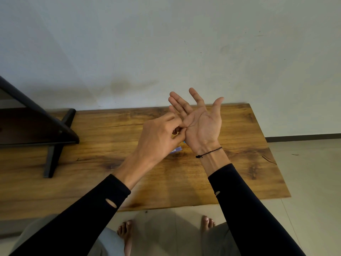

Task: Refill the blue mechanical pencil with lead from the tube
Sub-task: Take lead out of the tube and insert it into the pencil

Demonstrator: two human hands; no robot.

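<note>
My right hand (202,124) is held palm up above the wooden table (239,163), fingers spread. A thin dark lead (191,126) lies across its palm. My left hand (158,135) reaches over from the left, and its thumb and forefinger pinch the left end of that lead. Below the hands, a small bluish-purple object (176,150) lies on the table, mostly hidden by my wrists; I cannot tell whether it is the lead tube. A blue tip (184,142) shows just beside my right wrist. The pencil itself is not clearly visible.
A dark wooden stand with slanted legs (55,141) sits on the table's left side. A plain wall rises behind the table. My bare feet (127,231) rest on the pale floor below the table's near edge.
</note>
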